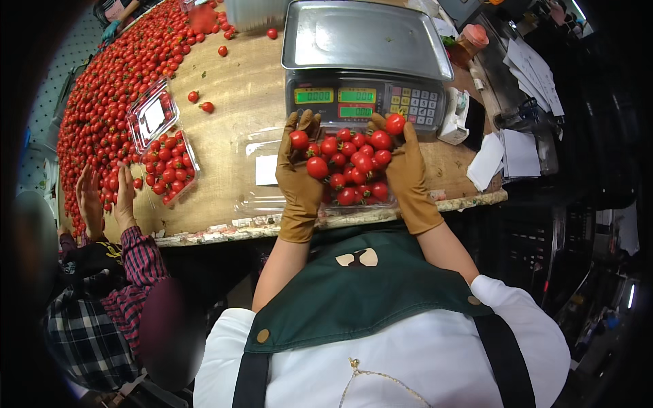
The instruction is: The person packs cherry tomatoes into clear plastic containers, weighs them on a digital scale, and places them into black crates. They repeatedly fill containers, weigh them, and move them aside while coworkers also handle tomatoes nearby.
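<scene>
Both hands wear tan gloves. My left hand [301, 178] is at the left side of a clear plastic clamshell box filled with cherry tomatoes [357, 166], with a cherry tomato [299, 139] at its fingers. At the right side, my right hand [410, 171] holds a cherry tomato [395, 124] between thumb and fingers. The box's lid [255, 168] lies folded out to the left, with a white label on it. Just beyond my fingertips stands a digital scale [365, 102] with a bare steel pan [362, 38] and lit green displays.
A large heap of cherry tomatoes [107, 102] covers the table's left. A co-worker's hands [125, 196] are near a filled clamshell box [171, 168]. Several loose tomatoes lie between. At the right are a white dispenser [454, 117], paper slips [520, 153] and an orange-lidded container [472, 41].
</scene>
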A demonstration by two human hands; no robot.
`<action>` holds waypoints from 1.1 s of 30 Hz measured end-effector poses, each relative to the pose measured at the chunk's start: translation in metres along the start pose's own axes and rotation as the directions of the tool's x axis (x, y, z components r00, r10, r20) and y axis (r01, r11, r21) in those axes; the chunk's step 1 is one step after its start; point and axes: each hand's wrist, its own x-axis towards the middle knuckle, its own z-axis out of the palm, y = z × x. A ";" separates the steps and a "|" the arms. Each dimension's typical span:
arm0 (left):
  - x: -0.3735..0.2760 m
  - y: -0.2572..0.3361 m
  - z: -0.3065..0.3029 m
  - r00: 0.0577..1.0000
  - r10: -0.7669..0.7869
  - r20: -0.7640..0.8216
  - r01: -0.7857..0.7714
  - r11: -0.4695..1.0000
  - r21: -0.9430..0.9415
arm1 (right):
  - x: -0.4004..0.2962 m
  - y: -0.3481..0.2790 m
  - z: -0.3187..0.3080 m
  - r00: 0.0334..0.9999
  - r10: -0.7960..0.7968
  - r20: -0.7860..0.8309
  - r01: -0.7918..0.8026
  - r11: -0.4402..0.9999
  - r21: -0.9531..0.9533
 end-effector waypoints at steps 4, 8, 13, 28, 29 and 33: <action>-0.006 -0.002 -0.002 0.983 0.070 0.168 -0.152 0.826 0.543 | -0.006 -0.010 -0.041 0.990 -0.087 0.108 0.107 0.976 -0.190; -0.015 0.003 0.003 0.993 -0.065 0.100 -0.035 0.645 0.764 | -0.012 -0.023 -0.033 0.954 -0.174 0.246 0.277 0.827 -0.489; -0.045 0.010 -0.014 0.831 -0.196 0.520 -0.553 -0.203 0.808 | -0.041 -0.025 -0.032 0.823 0.001 0.567 0.517 0.411 -0.751; 0.124 0.089 -0.081 0.784 0.578 0.226 -0.037 -0.319 0.947 | -0.023 -0.045 -0.003 0.817 -0.164 0.553 0.569 0.384 -0.727; 0.156 0.089 -0.106 0.747 0.647 0.153 0.123 -0.361 0.924 | -0.019 -0.046 -0.004 0.831 -0.210 0.515 0.555 0.367 -0.747; 0.250 0.105 -0.158 0.699 0.702 0.140 0.203 -0.382 0.902 | -0.006 -0.065 -0.014 0.826 -0.238 0.511 0.558 0.218 -0.801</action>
